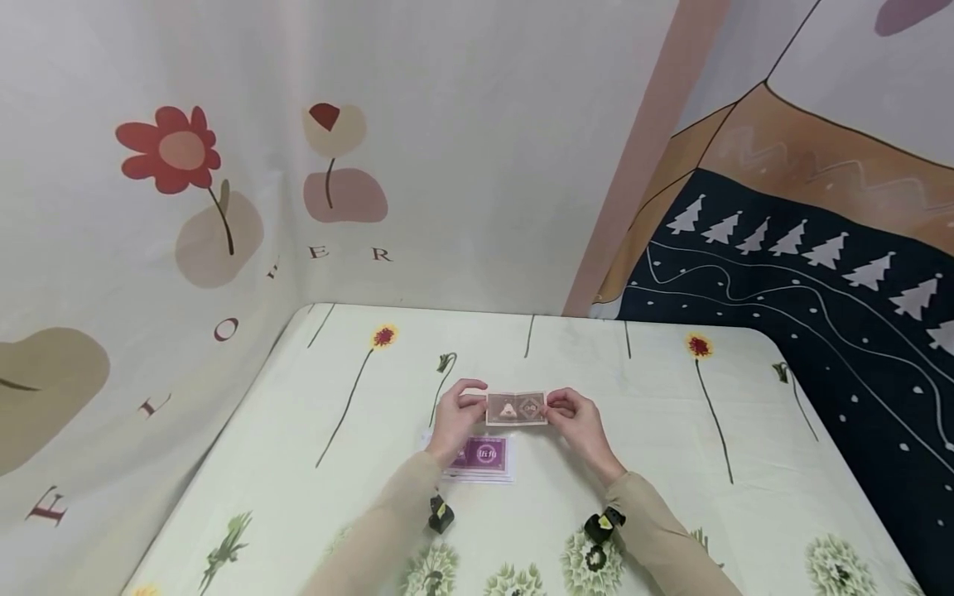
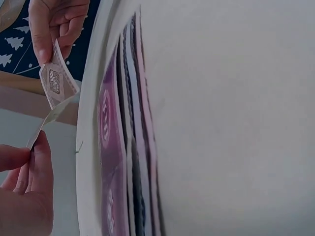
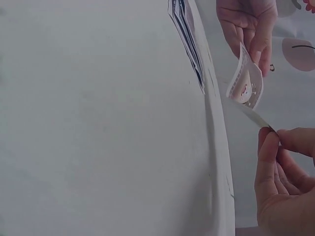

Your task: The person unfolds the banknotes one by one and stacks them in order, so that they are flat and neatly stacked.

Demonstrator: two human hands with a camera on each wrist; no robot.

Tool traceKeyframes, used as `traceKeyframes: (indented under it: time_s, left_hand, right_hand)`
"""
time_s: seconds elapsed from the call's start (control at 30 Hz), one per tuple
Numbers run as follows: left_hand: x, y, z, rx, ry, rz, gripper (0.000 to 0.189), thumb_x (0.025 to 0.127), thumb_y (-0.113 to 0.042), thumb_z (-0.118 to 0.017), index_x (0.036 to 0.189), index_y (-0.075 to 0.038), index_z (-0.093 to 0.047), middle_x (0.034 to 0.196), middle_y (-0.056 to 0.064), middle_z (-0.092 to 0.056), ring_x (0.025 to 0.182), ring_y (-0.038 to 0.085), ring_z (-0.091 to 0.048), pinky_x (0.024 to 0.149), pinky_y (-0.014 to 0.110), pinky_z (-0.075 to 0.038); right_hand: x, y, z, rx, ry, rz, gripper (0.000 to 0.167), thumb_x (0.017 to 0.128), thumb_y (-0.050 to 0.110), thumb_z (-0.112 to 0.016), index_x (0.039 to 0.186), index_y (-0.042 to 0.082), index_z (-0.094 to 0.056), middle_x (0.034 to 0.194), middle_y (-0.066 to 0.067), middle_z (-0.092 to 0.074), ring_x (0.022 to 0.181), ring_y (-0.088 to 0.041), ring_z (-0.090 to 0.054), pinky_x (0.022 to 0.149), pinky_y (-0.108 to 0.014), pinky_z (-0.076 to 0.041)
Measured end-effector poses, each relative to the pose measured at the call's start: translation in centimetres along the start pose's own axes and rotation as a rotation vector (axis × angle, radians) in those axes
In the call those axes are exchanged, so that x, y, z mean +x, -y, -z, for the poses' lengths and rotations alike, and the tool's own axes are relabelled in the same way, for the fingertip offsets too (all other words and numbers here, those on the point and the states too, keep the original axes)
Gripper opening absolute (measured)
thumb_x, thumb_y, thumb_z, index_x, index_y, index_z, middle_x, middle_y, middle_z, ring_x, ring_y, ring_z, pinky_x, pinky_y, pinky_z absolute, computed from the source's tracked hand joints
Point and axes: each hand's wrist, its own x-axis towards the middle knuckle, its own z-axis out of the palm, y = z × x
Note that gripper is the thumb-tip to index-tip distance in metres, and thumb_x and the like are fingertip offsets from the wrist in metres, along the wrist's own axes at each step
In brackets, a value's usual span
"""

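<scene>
A small brown printed paper note [image 1: 516,409] is stretched between both hands above the table, bent along a crease at its middle. My left hand [image 1: 456,418] pinches its left end between thumb and fingers. At the other end my right hand [image 1: 580,426] pinches the note the same way. Both wrist views show the crease, with the two halves of the note [image 2: 55,82] angled to each other. Beneath and beside my left wrist lies a stack of purple printed notes [image 1: 483,455], partly hidden by that hand. Its layered edges show in the left wrist view.
A pale cloth with printed flowers covers the table [image 1: 745,397]. Behind it hangs a white curtain [image 1: 477,165] with flower prints and letters. A dark cloth with white trees [image 1: 745,273] hangs at the right. Each wrist carries a black strapped device [image 1: 441,515].
</scene>
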Motion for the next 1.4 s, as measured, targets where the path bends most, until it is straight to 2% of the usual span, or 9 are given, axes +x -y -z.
traceKeyframes:
  time_s: [0.2, 0.33, 0.5, 0.8, 1.07, 1.2, 1.4]
  left_hand:
    - [-0.2, 0.2, 1.0, 0.003, -0.033, -0.038, 0.024, 0.086, 0.007, -0.061, 0.110, 0.004, -0.058, 0.093, 0.023, -0.069, 0.087, 0.035, -0.067, 0.075, 0.034, -0.056]
    - [-0.2, 0.2, 1.3, 0.021, -0.041, -0.036, 0.015, 0.086, 0.006, -0.062, 0.101, 0.003, -0.062, 0.092, 0.022, -0.068, 0.087, 0.033, -0.066, 0.074, 0.031, -0.056]
    - [-0.5, 0.1, 1.8, 0.074, -0.048, -0.010, 0.014, 0.087, 0.003, -0.062, 0.099, 0.002, -0.066, 0.094, 0.018, -0.068, 0.087, 0.028, -0.066, 0.074, 0.030, -0.056]
    - [-1.0, 0.5, 3.0, 0.207, -0.045, -0.010, 0.017, 0.085, 0.004, -0.063, 0.101, 0.001, -0.067, 0.094, 0.013, -0.068, 0.089, 0.025, -0.065, 0.078, 0.033, -0.055]
    - [-1.3, 0.6, 4.5, 0.246, -0.034, 0.003, 0.018, 0.082, 0.008, -0.063, 0.099, 0.002, -0.067, 0.092, 0.011, -0.067, 0.087, 0.024, -0.065, 0.080, 0.033, -0.054]
    - [-1.6, 0.8, 5.3, 0.299, -0.028, 0.017, 0.017, 0.083, 0.008, -0.063, 0.098, 0.001, -0.067, 0.088, 0.007, -0.067, 0.085, 0.021, -0.064, 0.080, 0.033, -0.054]
    - [-2.4, 1.3, 6.4, 0.376, 0.009, 0.004, 0.015, 0.083, 0.008, -0.065, 0.095, 0.000, -0.067, 0.086, 0.006, -0.069, 0.083, 0.021, -0.065, 0.079, 0.035, -0.054]
  right_hand:
    - [-0.2, 0.2, -0.2, -0.001, -0.004, -0.002, 0.029, 0.084, -0.008, -0.066, 0.110, -0.001, -0.053, 0.094, -0.019, -0.068, 0.087, -0.030, -0.068, 0.071, -0.023, -0.054]
    - [-0.2, 0.0, -0.3, 0.006, 0.010, 0.035, 0.027, 0.084, -0.010, -0.065, 0.108, -0.003, -0.057, 0.094, -0.020, -0.067, 0.088, -0.030, -0.067, 0.072, -0.022, -0.053]
    - [-0.2, -0.3, -0.6, 0.021, 0.037, 0.067, 0.021, 0.083, -0.011, -0.064, 0.103, -0.006, -0.062, 0.096, -0.021, -0.066, 0.088, -0.028, -0.065, 0.072, -0.021, -0.053]
    - [0.1, -0.5, -1.5, -0.096, 0.089, 0.069, 0.018, 0.083, -0.007, -0.065, 0.099, 0.000, -0.065, 0.088, -0.009, -0.065, 0.081, -0.019, -0.063, 0.071, -0.025, -0.053]
    - [-0.2, -0.5, -2.5, -0.171, 0.192, 0.107, 0.010, 0.085, -0.001, -0.068, 0.093, 0.005, -0.065, 0.079, -0.002, -0.065, 0.069, -0.014, -0.060, 0.059, -0.024, -0.051]
    - [-0.5, -0.4, -3.0, -0.207, 0.248, 0.138, 0.008, 0.086, 0.000, -0.067, 0.091, 0.007, -0.065, 0.077, 0.000, -0.064, 0.066, -0.012, -0.059, 0.056, -0.024, -0.049]
    - [-0.8, -0.2, -3.6, -0.236, 0.324, 0.168, 0.009, 0.086, -0.001, -0.064, 0.089, 0.007, -0.064, 0.073, 0.002, -0.062, 0.063, -0.010, -0.056, 0.053, -0.023, -0.046]
